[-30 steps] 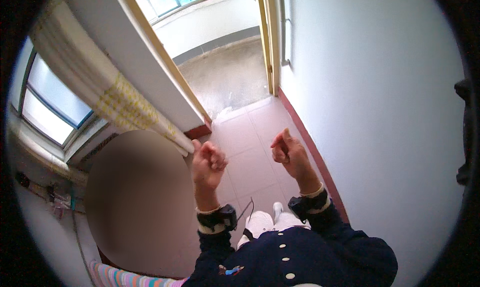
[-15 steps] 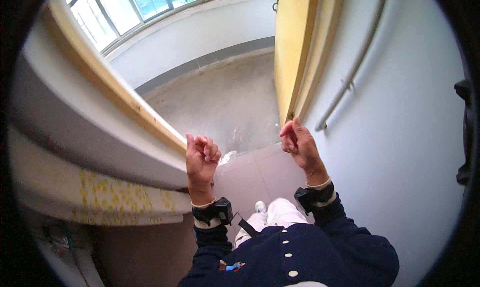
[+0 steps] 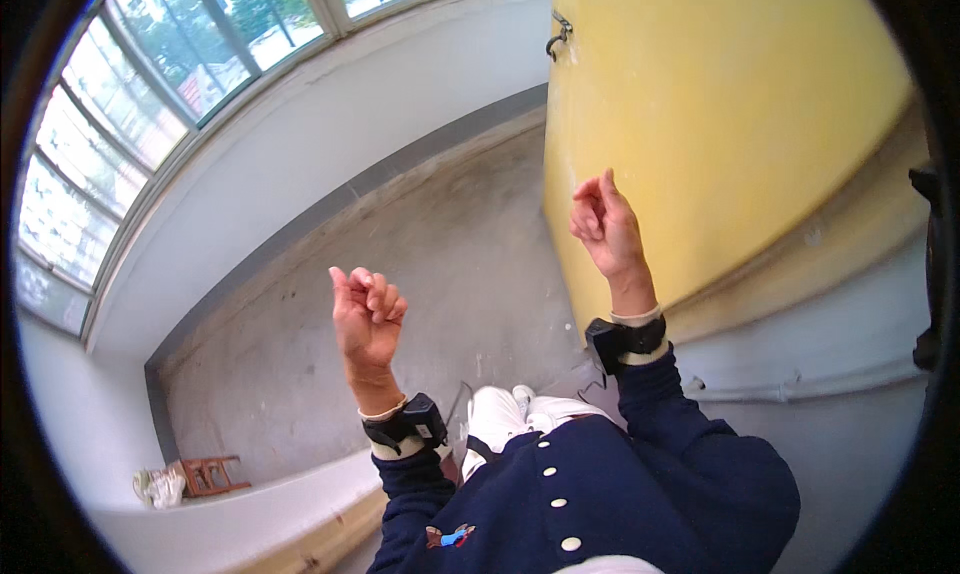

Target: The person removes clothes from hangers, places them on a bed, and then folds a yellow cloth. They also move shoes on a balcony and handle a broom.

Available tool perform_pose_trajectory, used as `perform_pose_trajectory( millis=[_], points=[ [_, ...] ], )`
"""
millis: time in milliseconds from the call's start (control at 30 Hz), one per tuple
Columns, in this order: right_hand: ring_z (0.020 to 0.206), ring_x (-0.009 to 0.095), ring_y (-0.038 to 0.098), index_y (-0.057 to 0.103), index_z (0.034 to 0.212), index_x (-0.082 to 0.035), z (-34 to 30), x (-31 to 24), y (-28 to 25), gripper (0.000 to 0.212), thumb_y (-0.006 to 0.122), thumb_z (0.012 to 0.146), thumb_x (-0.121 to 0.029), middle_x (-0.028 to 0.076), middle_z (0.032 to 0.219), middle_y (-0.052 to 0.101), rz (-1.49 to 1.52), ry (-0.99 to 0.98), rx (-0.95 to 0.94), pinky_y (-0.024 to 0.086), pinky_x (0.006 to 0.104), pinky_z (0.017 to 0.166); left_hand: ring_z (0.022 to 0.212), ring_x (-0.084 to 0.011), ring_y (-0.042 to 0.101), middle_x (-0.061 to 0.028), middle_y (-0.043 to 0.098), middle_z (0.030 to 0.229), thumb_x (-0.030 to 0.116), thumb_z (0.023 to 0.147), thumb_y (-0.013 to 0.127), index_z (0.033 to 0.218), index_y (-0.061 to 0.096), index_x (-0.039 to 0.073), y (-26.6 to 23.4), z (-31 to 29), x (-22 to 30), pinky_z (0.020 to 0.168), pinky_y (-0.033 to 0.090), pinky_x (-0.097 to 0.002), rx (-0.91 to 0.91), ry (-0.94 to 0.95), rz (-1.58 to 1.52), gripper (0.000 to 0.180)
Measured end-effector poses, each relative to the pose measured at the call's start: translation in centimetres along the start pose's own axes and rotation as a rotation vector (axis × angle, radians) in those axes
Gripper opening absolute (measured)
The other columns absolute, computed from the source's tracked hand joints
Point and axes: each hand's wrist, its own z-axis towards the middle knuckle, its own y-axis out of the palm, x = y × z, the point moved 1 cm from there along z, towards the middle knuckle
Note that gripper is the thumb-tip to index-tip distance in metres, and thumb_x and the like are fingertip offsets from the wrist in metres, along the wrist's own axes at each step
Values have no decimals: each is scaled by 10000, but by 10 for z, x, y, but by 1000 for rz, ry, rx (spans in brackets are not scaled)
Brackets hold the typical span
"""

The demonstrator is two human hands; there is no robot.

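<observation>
My left hand (image 3: 369,317) is raised over the grey floor, its palm side in view. The fingers curl in loosely and nothing shows in them. My right hand (image 3: 610,226) is held up in front of a yellow door (image 3: 720,124), apart from it as far as I can tell. Its fingers are bent in toward the palm with the thumb up, and no object is visible there. Around each wrist sits a black strapped device, one on the left (image 3: 405,426) and one on the right (image 3: 627,344).
The yellow door stands swung open on the right, with a dark metal latch (image 3: 560,36) on its edge. A low white wall (image 3: 300,104) under windows (image 3: 180,64) curves along the far side. A small brown wooden stool (image 3: 212,476) and a whitish bundle (image 3: 160,486) stand lower left.
I have moved forward through the doorway and turned left, so more of the door, windows and floor shows. Both hands stay raised and curled.
</observation>
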Motion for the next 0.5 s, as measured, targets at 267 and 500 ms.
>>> perform_pose_trajectory(
  millis=[267, 500],
  points=[
    [501, 69, 360, 581, 825, -50, 304, 60, -72, 411, 389, 940, -395, -24, 564, 417, 67, -144, 81, 313, 210, 493, 455, -97, 264, 10, 336, 522, 447, 954, 284, 715, 495, 76, -52, 329, 34, 462, 245, -237, -98, -121, -5, 489],
    [805, 117, 510, 552, 1052, -46, 512, 90, -192, 448, 467, 891, -455, 23, 891, 565, 12, -219, 651, 398, 256, 678, 445, -95, 272, 5, 363, 534, 468, 949, 266, 724, 510, 81, -34, 638, 5, 453, 241, -240, -226, -401, -17, 509]
  ],
)
